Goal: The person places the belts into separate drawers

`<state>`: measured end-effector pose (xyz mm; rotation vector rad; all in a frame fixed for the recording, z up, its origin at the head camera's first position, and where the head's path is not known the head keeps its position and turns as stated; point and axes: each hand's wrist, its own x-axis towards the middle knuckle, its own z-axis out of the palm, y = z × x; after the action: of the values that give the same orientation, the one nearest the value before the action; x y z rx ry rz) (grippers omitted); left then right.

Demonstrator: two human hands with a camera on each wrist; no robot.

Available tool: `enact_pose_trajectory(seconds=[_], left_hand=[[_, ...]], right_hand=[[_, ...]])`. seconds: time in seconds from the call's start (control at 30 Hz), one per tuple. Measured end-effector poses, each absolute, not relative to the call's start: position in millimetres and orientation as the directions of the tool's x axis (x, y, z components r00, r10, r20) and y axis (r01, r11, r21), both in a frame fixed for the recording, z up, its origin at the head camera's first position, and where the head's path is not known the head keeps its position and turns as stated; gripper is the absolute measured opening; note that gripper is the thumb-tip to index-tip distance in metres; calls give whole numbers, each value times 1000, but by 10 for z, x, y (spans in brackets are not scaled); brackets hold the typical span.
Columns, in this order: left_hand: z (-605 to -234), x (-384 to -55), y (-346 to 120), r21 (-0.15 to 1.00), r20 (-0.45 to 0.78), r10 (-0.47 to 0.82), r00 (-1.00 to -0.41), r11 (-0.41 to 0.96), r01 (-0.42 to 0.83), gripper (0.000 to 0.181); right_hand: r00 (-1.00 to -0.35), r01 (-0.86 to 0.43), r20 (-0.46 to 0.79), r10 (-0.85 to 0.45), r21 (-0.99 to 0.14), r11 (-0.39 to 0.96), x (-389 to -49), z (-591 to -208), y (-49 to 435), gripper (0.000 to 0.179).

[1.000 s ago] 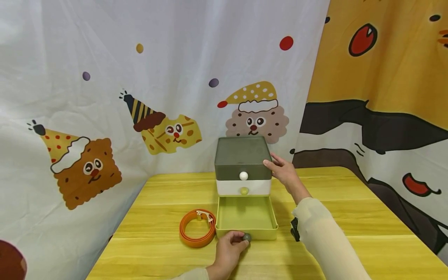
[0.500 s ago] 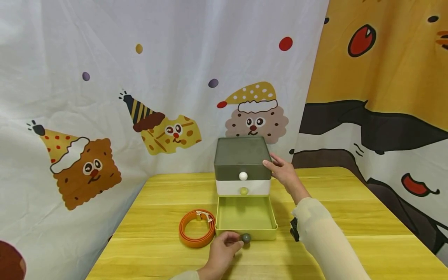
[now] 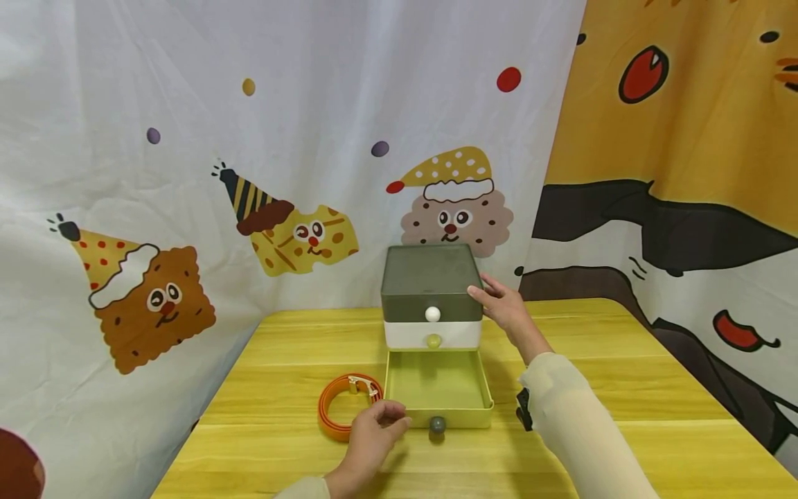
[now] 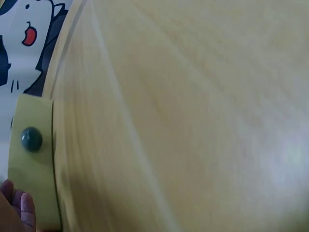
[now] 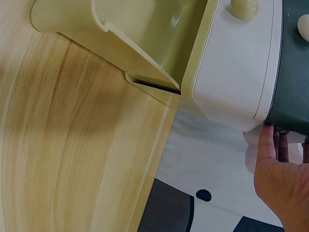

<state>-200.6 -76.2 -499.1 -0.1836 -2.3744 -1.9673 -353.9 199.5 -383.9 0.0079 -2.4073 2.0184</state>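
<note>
A small drawer unit with a dark green top section [image 3: 431,270], a white middle drawer [image 3: 449,335] and a yellow-green bottom drawer [image 3: 467,418] stands on the table. The bottom drawer is pulled out and holds nothing; its grey-green knob [image 3: 438,425] is free. My left hand [image 3: 372,443] is by that drawer's front left corner, fingers loosely bent, gripping nothing. Just behind it lies a coiled orange belt [image 3: 330,413] with a metal buckle [image 3: 361,383], partly covered by the hand. My right hand [image 3: 508,312] rests its fingers against the unit's right side; some fingertips are hidden.
The wooden table [image 3: 280,346] ends at a patterned cloth [image 3: 299,125] hung behind it and at the right. A white knob [image 3: 433,314] and a yellow knob [image 3: 433,341] stick out from the upper fronts.
My left hand has let go of the grey-green knob and moved left, towards the belt. The right hand stays at the unit's side, and the bottom drawer remains out.
</note>
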Motion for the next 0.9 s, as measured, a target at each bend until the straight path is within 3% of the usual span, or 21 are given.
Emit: enact_pose_trajectory(seconds=[0.9], left_hand=[[-4744,-2310,-1346,952,144,-54,-988,282,123,24]], right_hand=[[-1000,2,-2,3,-988,157,-3516,-3823,1995,78]])
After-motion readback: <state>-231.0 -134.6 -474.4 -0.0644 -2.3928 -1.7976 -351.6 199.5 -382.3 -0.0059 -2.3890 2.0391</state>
